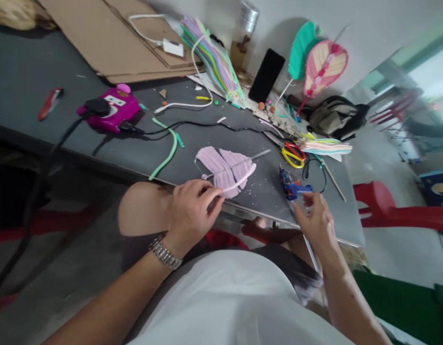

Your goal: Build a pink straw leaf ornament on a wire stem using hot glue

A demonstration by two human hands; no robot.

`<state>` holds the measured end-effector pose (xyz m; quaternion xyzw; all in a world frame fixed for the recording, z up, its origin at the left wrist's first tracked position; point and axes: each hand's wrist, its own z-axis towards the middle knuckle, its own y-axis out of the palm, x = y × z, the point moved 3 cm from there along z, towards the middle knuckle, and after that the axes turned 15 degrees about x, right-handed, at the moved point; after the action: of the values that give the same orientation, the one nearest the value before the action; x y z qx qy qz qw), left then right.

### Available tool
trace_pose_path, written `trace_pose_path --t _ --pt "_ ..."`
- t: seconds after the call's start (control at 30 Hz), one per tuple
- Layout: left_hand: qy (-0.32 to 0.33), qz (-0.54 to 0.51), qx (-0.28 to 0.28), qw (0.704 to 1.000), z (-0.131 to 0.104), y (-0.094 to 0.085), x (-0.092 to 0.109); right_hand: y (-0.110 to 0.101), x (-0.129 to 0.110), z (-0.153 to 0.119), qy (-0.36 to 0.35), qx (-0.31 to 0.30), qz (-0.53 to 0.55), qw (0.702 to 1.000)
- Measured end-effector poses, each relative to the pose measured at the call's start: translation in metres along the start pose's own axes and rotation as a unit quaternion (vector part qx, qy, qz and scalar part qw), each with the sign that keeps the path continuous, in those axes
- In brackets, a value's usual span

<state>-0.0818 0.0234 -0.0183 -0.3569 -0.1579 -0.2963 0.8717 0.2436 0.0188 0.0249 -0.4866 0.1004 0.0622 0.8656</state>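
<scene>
A lilac leaf-shaped piece (pixel 221 165) with a wire along its middle lies near the table's front edge. My left hand (pixel 194 211), with a watch at the wrist, pinches one end of a pale pink strip (pixel 244 179) between thumb and fingers. The strip curves over the lower right side of the lilac piece. On the right, my right hand (pixel 316 215) is at a blue glue gun (pixel 293 188), with thumb and fingers around its handle end. The gun's nozzle points up and away from me.
Scissors (pixel 293 154) lie behind the glue gun. A magenta power adapter (pixel 115 109) sits left, its black cable crossing the table. A green strip (pixel 167 153), a red cutter (pixel 51 103), cardboard (pixel 135 43), a phone (pixel 266 75) and bundled strips (pixel 214 60) lie around. Red chairs (pixel 404 211) stand right.
</scene>
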Motion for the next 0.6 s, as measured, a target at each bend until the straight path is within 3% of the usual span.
trace_pose_path --t 0.1,0.2,0.3,0.4,0.5,0.6 --pt "0.012 0.026 -0.009 1.000 0.005 0.002 0.004 0.006 0.008 0.007 -0.032 -0.036 -0.017 0.999" --pt "0.026 0.031 -0.006 0.999 0.011 0.005 0.006 0.011 0.016 0.023 -0.115 -0.055 -0.065 0.990" --pt "0.036 -0.001 0.001 0.999 0.013 0.009 0.007 0.022 0.028 0.035 -0.195 -0.086 -0.048 0.976" --pt "0.035 -0.033 0.013 0.999 0.005 0.011 0.006 0.035 0.042 0.040 -0.230 -0.086 -0.008 0.969" --pt "0.030 -0.048 0.041 0.998 -0.009 0.011 0.001 0.046 0.056 0.046 -0.174 -0.052 0.083 0.980" --pt "0.035 -0.059 0.059 0.996 -0.021 0.010 -0.003 0.050 0.062 0.057 -0.006 -0.001 0.202 0.979"
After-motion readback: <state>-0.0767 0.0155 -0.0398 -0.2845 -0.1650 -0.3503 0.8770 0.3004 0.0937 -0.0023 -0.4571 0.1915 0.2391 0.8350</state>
